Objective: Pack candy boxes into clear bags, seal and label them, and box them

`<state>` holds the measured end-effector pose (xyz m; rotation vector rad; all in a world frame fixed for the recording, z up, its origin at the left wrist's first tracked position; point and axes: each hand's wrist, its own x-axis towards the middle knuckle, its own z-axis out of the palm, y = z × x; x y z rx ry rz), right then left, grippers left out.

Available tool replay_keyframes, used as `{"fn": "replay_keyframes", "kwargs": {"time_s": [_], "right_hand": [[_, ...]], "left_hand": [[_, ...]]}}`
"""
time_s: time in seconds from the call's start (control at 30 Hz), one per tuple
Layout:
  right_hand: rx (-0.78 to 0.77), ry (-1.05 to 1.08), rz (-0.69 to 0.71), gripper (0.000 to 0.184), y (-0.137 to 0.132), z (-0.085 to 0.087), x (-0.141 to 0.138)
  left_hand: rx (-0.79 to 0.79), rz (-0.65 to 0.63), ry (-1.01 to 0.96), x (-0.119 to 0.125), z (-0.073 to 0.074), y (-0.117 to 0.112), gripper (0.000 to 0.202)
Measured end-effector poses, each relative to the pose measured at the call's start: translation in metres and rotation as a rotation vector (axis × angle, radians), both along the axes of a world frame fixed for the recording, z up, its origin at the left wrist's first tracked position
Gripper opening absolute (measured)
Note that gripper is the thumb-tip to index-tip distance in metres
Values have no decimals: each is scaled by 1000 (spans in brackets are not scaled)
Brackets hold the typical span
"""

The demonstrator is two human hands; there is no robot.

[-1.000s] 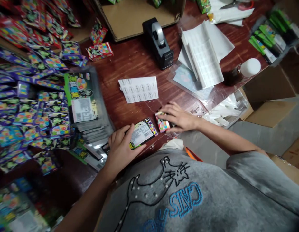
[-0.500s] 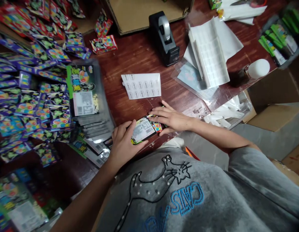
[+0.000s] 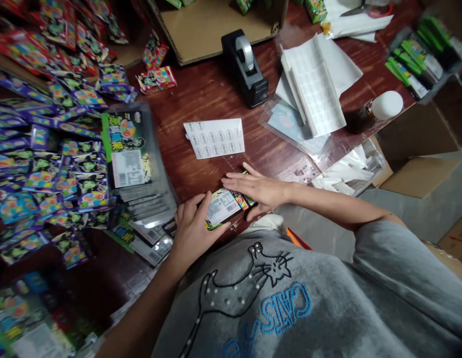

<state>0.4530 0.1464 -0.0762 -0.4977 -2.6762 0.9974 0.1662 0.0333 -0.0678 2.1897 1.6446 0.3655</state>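
Observation:
My left hand [image 3: 191, 227] grips a flat pouch [image 3: 221, 209] with a white barcode label, holding it against the wooden table's [image 3: 204, 94] near edge. My right hand [image 3: 255, 189] lies with fingers stretched flat over the pouch's right end, covering small colourful candy packets [image 3: 242, 200] that sit at the pouch's mouth. Only a sliver of those packets shows under the fingers. A white sheet of round stickers [image 3: 214, 137] lies just beyond both hands.
A stack of printed pouches [image 3: 128, 154] sits to the left, beside a wide heap of purple and red candy packets [image 3: 47, 129]. Further back are a black tape dispenser [image 3: 244, 67], white sticker sheets [image 3: 315, 82], a cardboard box [image 3: 212, 22] and a white-capped bottle [image 3: 378, 108].
My right hand slid left from beside the pouch onto its right end, carrying the candy packets with it until they mostly vanished under the fingers. The left hand stayed on the pouch.

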Motion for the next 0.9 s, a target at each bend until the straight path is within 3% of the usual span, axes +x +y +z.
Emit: {"fn": "replay_keyframes", "kwargs": {"time_s": [0.07,0.13,0.3,0.43,0.53,0.6,0.7,0.83,0.9], "right_hand": [[-9,-31,-16,119,10,6,12],[-8,-52,-47,123,18,8,24],[8,2,-38,96,25,-4,24],[-26,48,8,95,24,-8,9],[-76,125,-76,98,23,4,4],[-156,212,-181,91,21,16,-1],[-313,313,-322,65,20,30,-16],[-440,352,-371,45,28,32,-36],[-447,346,-330,39,32,28,-43]], "left_hand": [[-11,0,28,0,3,0,91],[-23,4,53,2,6,1,91],[-16,9,25,10,7,5,89],[0,15,-17,15,7,6,91],[47,137,-88,19,16,6,91],[80,271,-147,23,25,10,98],[79,400,-284,31,30,21,103],[10,399,-636,33,17,34,65],[-43,415,-812,31,10,36,60]]}}
